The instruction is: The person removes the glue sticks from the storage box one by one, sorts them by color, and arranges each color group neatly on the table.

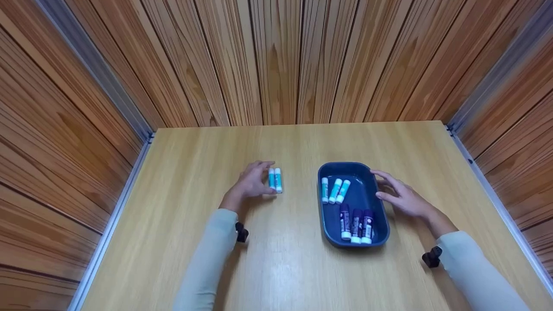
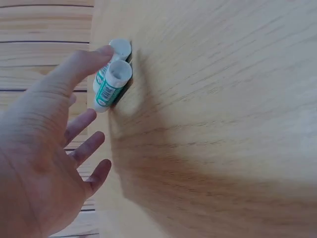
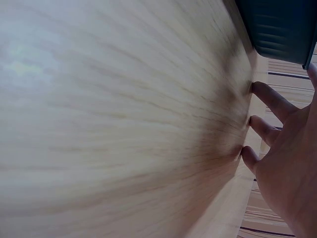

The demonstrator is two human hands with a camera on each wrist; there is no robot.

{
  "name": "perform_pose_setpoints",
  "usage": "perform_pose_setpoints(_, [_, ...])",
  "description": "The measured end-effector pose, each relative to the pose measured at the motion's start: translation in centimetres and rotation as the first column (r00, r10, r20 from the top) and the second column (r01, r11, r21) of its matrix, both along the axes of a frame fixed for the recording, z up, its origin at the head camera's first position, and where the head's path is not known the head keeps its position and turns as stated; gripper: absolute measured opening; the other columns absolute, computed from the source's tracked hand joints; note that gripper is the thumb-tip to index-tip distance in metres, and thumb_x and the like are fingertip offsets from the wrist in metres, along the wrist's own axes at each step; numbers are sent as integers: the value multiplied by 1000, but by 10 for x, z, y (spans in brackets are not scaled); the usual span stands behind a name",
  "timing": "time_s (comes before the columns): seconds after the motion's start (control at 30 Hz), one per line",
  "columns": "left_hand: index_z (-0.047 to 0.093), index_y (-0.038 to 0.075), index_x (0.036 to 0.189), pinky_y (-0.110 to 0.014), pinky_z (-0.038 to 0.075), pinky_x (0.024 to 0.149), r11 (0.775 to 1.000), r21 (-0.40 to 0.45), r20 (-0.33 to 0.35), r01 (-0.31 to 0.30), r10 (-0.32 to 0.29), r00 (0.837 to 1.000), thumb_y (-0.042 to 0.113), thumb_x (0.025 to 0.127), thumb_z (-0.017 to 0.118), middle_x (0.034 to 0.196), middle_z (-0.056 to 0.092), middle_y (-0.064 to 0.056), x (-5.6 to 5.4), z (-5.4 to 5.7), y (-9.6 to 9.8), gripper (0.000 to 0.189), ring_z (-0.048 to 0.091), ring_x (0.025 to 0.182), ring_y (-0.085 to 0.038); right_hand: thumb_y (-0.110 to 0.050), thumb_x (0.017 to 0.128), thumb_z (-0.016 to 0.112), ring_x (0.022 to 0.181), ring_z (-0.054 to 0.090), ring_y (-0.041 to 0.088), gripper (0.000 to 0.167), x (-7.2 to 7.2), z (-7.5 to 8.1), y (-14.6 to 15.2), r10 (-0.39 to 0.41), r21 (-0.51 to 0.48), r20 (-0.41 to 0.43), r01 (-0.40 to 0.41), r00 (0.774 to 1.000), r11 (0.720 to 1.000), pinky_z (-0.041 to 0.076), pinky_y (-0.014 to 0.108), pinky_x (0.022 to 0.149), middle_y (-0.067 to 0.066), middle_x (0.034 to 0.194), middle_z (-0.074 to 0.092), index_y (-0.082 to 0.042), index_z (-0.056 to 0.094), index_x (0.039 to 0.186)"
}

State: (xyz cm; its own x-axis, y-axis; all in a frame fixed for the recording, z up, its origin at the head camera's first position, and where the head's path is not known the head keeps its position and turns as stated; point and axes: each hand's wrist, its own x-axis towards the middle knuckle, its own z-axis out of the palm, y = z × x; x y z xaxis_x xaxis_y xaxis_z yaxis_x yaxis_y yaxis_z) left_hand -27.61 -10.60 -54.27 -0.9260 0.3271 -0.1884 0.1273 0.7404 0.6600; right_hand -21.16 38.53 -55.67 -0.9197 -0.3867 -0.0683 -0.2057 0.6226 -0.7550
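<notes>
Two white-and-teal glue sticks lie side by side on the table. My left hand is next to them with thumb and fingers spread apart; in the left wrist view its thumb overlaps the nearer glue stick, and contact is unclear. To the right, a dark blue tray holds three teal glue sticks towards its far end and three purple glue sticks towards its near end. My right hand touches the tray's right rim, with several fingertips resting on the table in the right wrist view.
The wooden table has panelled wood walls at the back and both sides. Metal rails run along its side edges. A small black device sits on each wrist.
</notes>
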Motion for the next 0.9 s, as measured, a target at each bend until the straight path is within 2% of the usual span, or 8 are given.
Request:
perform_pose_setpoints(0.17, [44, 24, 173, -68, 28, 139, 999, -26, -70, 44, -46, 997, 35, 96, 92, 177, 43, -13, 3, 5, 8, 92, 38, 164, -39, -34, 118, 58, 165, 37, 61, 70, 0, 0, 1, 3, 3, -1, -3, 1000, 1000, 30, 88, 124, 26, 183, 35, -25, 25, 180])
perform_pose_setpoints(0.33, [45, 22, 173, -69, 32, 135, 995, -54, -138, 80, -87, 987, 39, 98, 88, 175, 47, -14, 6, 10, 19, 88, 40, 162, -40, -33, 118, 58, 164, 38, 61, 70, -2, -1, 1, 7, 5, -9, -7, 1000, 1000, 31, 88, 124, 26, 182, 36, -25, 26, 180])
perform_pose_setpoints(0.5, [46, 24, 172, -71, 31, 136, 991, -85, -183, 107, -121, 976, 41, 100, 85, 173, 49, -13, 12, 18, 33, 84, 40, 164, -41, -33, 118, 58, 164, 38, 62, 69, -2, -1, 1, 9, 4, -14, -9, 1000, 1000, 32, 87, 123, 26, 183, 35, -25, 26, 179])
perform_pose_setpoints(0.9, [46, 28, 172, -66, 36, 134, 973, -167, -196, 157, -188, 962, 46, 102, 82, 176, 50, -9, 23, 38, 68, 81, 42, 165, -37, -36, 118, 58, 164, 39, 62, 70, 0, -1, 1, -12, 21, 1, 11, 1000, 1000, 29, 89, 124, 31, 178, 40, -25, 25, 179])
